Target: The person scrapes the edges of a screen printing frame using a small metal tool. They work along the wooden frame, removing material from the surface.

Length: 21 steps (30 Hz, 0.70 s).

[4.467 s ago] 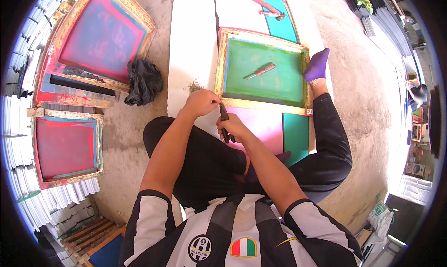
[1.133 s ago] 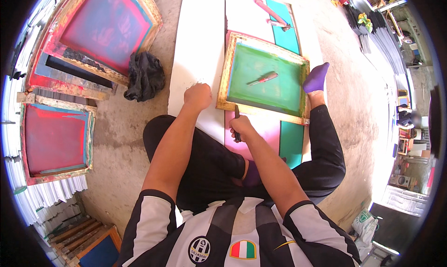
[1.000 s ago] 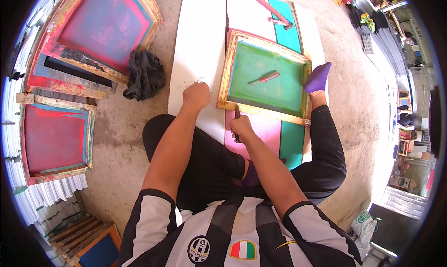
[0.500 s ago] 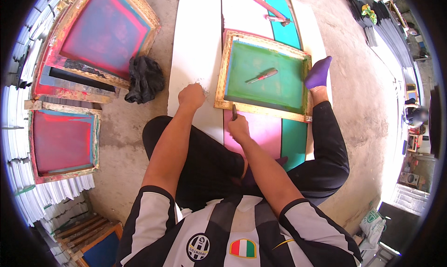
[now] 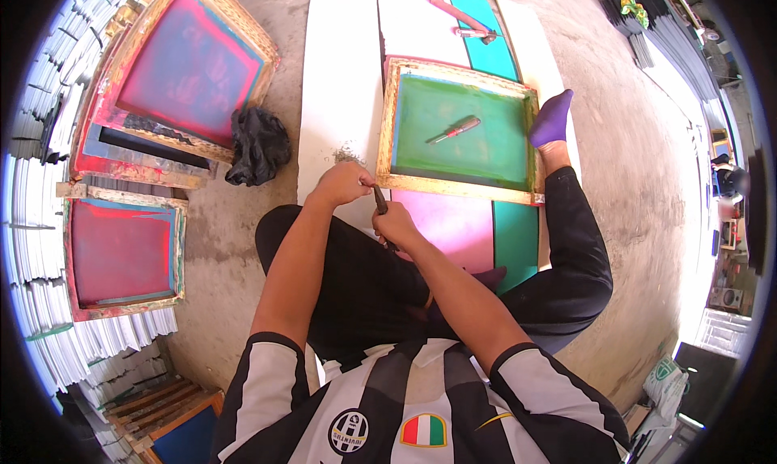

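My right hand is wrapped round dark pliers, whose jaws point up and away from me. My left hand is closed in a pinch right at the tip of the jaws; what its fingers hold, if anything, is too small to make out. Just beyond both hands lies a wooden-framed screen with green mesh. On that mesh rests a screwdriver with a reddish, clear handle. Small dark bits are scattered on the white board beside my left hand.
White, pink and teal boards lie under the screen. A hammer and another tool lie at the far end. Leftward are red-stained screens and a black plastic bag. My purple-socked foot touches the frame's right side.
My right hand has moved left and slightly down with the pliers, away from the frame's edge. My left hand has shifted right and down, and the two now meet.
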Available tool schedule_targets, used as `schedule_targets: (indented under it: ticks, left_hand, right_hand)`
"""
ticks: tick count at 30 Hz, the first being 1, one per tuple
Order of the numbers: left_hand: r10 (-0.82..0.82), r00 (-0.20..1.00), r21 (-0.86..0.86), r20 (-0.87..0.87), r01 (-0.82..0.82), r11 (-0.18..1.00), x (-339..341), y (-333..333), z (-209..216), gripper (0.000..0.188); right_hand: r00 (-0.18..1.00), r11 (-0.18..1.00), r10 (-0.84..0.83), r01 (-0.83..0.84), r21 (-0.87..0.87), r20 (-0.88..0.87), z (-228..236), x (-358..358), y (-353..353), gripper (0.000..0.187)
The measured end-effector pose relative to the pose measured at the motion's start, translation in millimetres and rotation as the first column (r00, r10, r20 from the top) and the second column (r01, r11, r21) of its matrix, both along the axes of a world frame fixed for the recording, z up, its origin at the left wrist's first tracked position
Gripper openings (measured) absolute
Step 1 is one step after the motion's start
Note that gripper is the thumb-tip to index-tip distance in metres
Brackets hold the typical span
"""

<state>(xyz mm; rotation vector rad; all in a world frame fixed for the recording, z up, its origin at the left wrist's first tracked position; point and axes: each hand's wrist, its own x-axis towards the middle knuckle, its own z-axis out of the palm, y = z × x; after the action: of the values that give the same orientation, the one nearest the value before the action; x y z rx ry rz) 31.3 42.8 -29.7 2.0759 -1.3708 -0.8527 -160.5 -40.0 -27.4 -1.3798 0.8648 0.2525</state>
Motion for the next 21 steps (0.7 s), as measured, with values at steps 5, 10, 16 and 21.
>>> schedule_targets:
  ticks: [5, 10, 16, 21]
  left_hand:
    - [0.002, 0.993, 0.096, 0.120, -0.014, 0.995, -3.8, -5.8, 11.0, 0.019]
    - [0.108, 0.985, 0.134, 0.138, -0.126, 0.983, -3.8, -11.2, 9.7, 0.015]
    - [0.145, 0.980, 0.180, 0.135, -0.169, 0.969, 7.7, -10.7, -4.4, 0.012]
    - [0.167, 0.983, 0.170, 0.080, -0.179, 0.969, 4.2, -14.3, 2.6, 0.017]
  right_hand:
    - [0.999, 0.974, -0.044, 0.046, 0.223, -0.015, 8.9, 1.3, 0.1, 0.024]
    - [0.984, 0.922, -0.119, 0.159, 0.353, -0.133, 9.6, -5.7, -7.0, 0.046]
    - [0.966, 0.920, -0.158, 0.219, 0.324, -0.205, 3.6, -7.0, -11.1, 0.048]
    - [0.961, 0.929, -0.164, 0.227, 0.293, -0.223, 2.4, 0.4, -13.3, 0.048]
